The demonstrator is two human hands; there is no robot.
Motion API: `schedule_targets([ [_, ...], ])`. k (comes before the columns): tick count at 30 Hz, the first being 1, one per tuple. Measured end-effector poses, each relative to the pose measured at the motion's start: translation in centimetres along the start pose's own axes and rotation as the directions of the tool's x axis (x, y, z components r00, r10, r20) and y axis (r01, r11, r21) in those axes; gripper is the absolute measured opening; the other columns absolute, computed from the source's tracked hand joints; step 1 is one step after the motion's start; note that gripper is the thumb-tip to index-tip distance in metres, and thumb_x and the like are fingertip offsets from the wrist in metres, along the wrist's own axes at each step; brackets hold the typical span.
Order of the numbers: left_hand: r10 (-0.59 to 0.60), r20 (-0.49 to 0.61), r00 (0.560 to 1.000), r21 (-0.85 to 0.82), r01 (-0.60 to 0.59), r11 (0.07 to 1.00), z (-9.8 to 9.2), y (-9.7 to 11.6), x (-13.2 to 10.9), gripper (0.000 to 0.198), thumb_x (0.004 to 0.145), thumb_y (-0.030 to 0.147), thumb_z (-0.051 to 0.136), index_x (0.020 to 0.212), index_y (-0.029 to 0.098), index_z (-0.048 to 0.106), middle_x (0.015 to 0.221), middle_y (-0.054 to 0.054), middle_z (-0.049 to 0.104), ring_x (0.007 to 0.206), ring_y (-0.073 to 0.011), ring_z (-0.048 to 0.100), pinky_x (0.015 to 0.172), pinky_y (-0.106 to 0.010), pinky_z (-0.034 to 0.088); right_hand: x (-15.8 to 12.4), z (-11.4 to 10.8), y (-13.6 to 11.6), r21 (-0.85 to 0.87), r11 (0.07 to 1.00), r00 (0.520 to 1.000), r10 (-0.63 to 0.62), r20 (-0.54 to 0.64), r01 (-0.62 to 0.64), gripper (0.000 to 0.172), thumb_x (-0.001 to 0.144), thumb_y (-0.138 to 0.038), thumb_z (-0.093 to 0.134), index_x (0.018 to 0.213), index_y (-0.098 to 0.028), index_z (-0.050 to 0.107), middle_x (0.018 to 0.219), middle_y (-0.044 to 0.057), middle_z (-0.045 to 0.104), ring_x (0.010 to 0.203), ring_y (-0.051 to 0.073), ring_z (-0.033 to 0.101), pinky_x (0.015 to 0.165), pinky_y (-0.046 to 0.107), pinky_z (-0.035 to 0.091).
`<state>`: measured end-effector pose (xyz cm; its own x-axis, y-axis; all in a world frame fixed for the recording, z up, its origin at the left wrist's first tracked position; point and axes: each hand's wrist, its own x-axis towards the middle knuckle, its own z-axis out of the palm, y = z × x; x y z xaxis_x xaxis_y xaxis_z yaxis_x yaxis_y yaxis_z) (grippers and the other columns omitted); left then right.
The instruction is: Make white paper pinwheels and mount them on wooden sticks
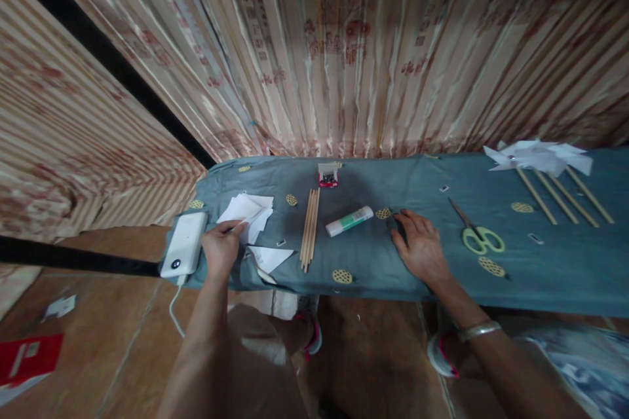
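My left hand (221, 247) pinches the edge of a white paper (246, 211) in a loose pile at the left end of the cloth-covered table. Just right of that hand lies a folded white paper triangle (271, 258). My right hand (420, 245) rests on the cloth with its fingers apart and holds nothing. Between the hands are a bundle of wooden sticks (309, 229) and a green-and-white glue stick (349, 221). Behind them sits a small open box (327, 175) of small dark pieces. Green-handled scissors (479, 234) lie to the right of my right hand.
Several white paper pinwheels (540, 156) on sticks lie at the far right. A white power bank (185, 244) with a cable stands at the left edge. Pleated curtains (344, 52) hang behind the narrow table (393, 281). A red packet (29, 357) lies on the floor.
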<state>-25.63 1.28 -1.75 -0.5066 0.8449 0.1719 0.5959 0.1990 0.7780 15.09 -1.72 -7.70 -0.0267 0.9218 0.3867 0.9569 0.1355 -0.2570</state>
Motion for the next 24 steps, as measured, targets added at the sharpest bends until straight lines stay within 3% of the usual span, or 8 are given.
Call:
schedule_targets([
  [4,-0.042,-0.018,0.999,-0.05,0.041,0.998,-0.1,0.4,-0.1,0.024,0.059,0.036,0.07,0.07,0.016,0.073,0.075,-0.007,0.074,0.077,-0.0251,0.068,0.075,-0.033,0.051,0.0,0.0,0.0,0.014,1.0,1.0,-0.003,-0.004,0.003,0.041,0.093,-0.035,0.039,0.123,-0.014,0.058,0.129,0.017,0.058,0.116,0.032,0.05,0.094,0.048,0.043],
  [11,-0.072,0.003,0.997,-0.111,0.072,0.991,-0.2,0.8,-0.2,0.02,0.06,0.035,0.068,0.067,0.017,0.072,0.075,-0.006,0.075,0.085,-0.0267,0.069,0.085,-0.036,0.051,0.1,-0.2,-0.2,0.007,1.0,1.0,0.008,0.004,-0.008,0.04,0.093,-0.035,0.039,0.121,-0.013,0.059,0.129,0.017,0.058,0.116,0.032,0.05,0.094,0.047,0.042],
  [15,-0.021,-0.122,0.992,-0.151,0.002,0.989,-0.7,1.6,-0.3,0.024,0.064,0.036,0.067,0.073,0.015,0.073,0.076,-0.005,0.074,0.081,-0.0244,0.068,0.081,-0.035,0.052,0.1,-0.3,-0.2,0.02,1.0,1.0,0.014,0.006,-0.014,0.04,0.093,-0.036,0.039,0.121,-0.015,0.058,0.129,0.017,0.058,0.116,0.033,0.049,0.093,0.048,0.043],
  [20,0.094,-0.294,0.951,-0.254,-0.173,0.952,-2.5,5.9,-2.0,0.025,0.065,0.04,0.072,0.075,0.017,0.073,0.07,-0.001,0.07,0.072,-0.0181,0.064,0.074,-0.03,0.052,0.2,-0.3,0.2,0.137,0.99,0.999,0.035,0.019,-0.038,0.042,0.092,-0.038,0.042,0.124,-0.016,0.057,0.131,0.017,0.056,0.12,0.032,0.049,0.096,0.051,0.042],
  [22,0.122,-0.307,0.944,-0.342,-0.229,0.911,-2.6,8.4,-3.3,0.025,0.063,0.038,0.076,0.075,0.017,0.073,0.07,0.0,0.069,0.068,-0.0155,0.062,0.071,-0.027,0.051,0.3,-0.6,0.4,0.256,0.965,0.999,0.052,0.003,-0.052,0.046,0.09,-0.043,0.045,0.127,-0.016,0.054,0.131,0.016,0.057,0.122,0.032,0.05,0.099,0.052,0.041],
  [24,0.089,-0.253,0.963,-0.504,-0.21,0.838,-1.6,10.7,-5.0,0.025,0.06,0.037,0.077,0.073,0.017,0.072,0.067,0.002,0.067,0.062,-0.0122,0.058,0.063,-0.025,0.049,0.4,-1.2,0.4,0.392,0.914,0.993,0.116,-0.012,-0.102,0.052,0.088,-0.049,0.047,0.129,-0.018,0.052,0.13,0.015,0.058,0.122,0.031,0.051,0.101,0.051,0.041],
])
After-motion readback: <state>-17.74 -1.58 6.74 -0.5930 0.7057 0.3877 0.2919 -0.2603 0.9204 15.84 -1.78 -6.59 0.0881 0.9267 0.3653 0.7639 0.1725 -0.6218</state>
